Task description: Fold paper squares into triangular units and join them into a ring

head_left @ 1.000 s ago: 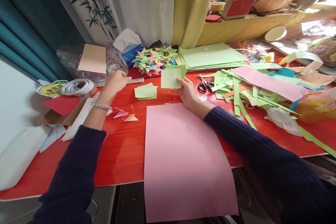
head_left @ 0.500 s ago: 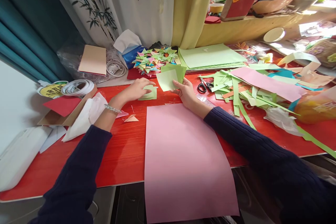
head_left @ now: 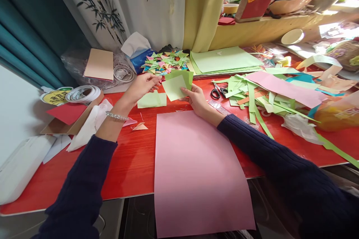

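Note:
My right hand (head_left: 196, 99) pinches a few green paper squares (head_left: 174, 86) between thumb and fingers, fanned slightly so a darker green one shows behind a paler one. My left hand (head_left: 146, 86) hovers just left of these squares, its fingers loosely bent and apart, with nothing visible in them. Below it, pale green paper pieces (head_left: 151, 100) lie overlapping on the red table. A large pink paper sheet (head_left: 200, 171) lies in front of me and hangs over the table's near edge. Small folded peach paper (head_left: 140, 126) rests to its left.
Black-handled scissors (head_left: 215, 92) and a clear ruler (head_left: 218, 107) lie right of my right hand. Beyond them spreads a heap of green paper strips (head_left: 252, 97). Folded colourful paper pieces (head_left: 165, 61) and a green paper stack (head_left: 227, 61) sit at the back.
My left hand has lifted off the pale green pieces on the table and moved up towards the held squares. The right hand has shifted the squares slightly left and down.

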Demonstrator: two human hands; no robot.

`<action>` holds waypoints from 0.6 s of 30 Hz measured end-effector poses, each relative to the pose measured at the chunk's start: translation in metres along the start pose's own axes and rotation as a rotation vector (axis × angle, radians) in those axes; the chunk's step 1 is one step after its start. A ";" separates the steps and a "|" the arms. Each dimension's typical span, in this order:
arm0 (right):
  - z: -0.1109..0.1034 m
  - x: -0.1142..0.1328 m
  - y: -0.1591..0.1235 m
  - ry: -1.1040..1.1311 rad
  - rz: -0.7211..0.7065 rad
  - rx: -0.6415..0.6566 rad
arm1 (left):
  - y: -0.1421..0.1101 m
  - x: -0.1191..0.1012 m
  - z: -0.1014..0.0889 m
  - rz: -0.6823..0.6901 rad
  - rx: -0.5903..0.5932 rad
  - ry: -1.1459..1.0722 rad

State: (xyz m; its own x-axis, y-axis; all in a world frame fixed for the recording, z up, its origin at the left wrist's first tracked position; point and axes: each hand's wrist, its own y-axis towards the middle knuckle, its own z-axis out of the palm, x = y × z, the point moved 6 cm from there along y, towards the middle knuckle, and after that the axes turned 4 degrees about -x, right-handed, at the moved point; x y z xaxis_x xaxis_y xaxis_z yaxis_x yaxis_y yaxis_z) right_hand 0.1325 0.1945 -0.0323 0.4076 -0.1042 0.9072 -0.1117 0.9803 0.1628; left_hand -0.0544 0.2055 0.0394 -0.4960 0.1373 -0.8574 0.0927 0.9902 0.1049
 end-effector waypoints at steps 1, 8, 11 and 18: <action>0.002 0.000 -0.001 -0.001 -0.001 0.012 | -0.002 -0.003 0.006 -0.028 0.001 -0.089; 0.008 0.000 -0.003 0.097 0.044 0.068 | -0.004 -0.013 0.012 -0.014 -0.069 -0.215; 0.010 -0.003 -0.003 0.112 0.117 0.104 | -0.004 -0.014 0.004 0.015 -0.082 -0.211; 0.016 -0.009 -0.005 0.081 0.184 0.187 | -0.012 -0.027 0.015 0.084 0.067 -0.134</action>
State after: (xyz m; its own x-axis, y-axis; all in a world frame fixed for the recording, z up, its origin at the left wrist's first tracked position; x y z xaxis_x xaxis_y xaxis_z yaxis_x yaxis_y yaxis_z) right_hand 0.1148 0.1877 -0.0345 0.4353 0.0942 0.8954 -0.3532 0.9327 0.0736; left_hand -0.0293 0.1893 0.0535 -0.3645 0.2104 -0.9071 0.1883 0.9707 0.1494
